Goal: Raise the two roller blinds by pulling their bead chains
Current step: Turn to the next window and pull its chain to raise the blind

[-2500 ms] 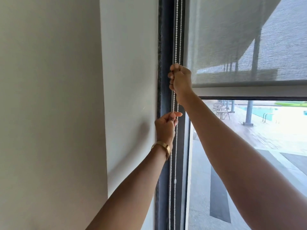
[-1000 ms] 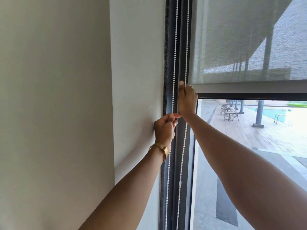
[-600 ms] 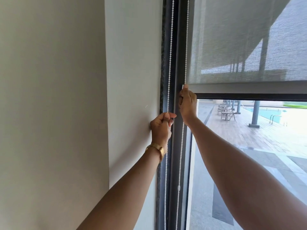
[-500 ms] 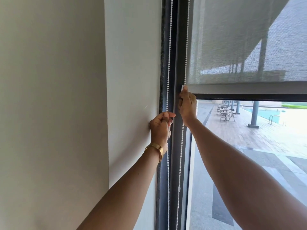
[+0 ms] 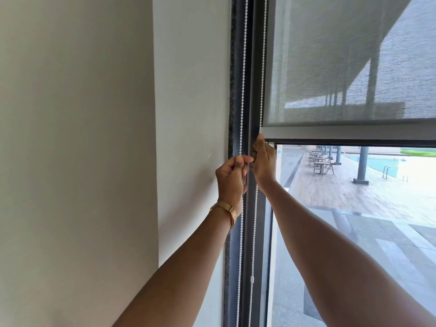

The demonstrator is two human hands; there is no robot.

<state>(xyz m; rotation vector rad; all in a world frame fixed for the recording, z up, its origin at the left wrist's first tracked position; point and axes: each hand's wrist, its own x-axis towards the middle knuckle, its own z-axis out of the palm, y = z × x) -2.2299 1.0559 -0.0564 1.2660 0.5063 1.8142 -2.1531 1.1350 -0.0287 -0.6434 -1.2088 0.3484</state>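
Your white bead chain (image 5: 243, 90) hangs in two strands along the dark window frame (image 5: 251, 67). Your left hand (image 5: 230, 178) pinches the left strand, and your right hand (image 5: 264, 161) is closed around the right strand, just under the bottom bar (image 5: 342, 132) of the grey roller blind (image 5: 330, 55). The blind covers the top half of the window. A plain pale wall (image 5: 94, 138) is on your left. Outside you can see a patio (image 5: 354, 192) and a pool (image 5: 382, 162).
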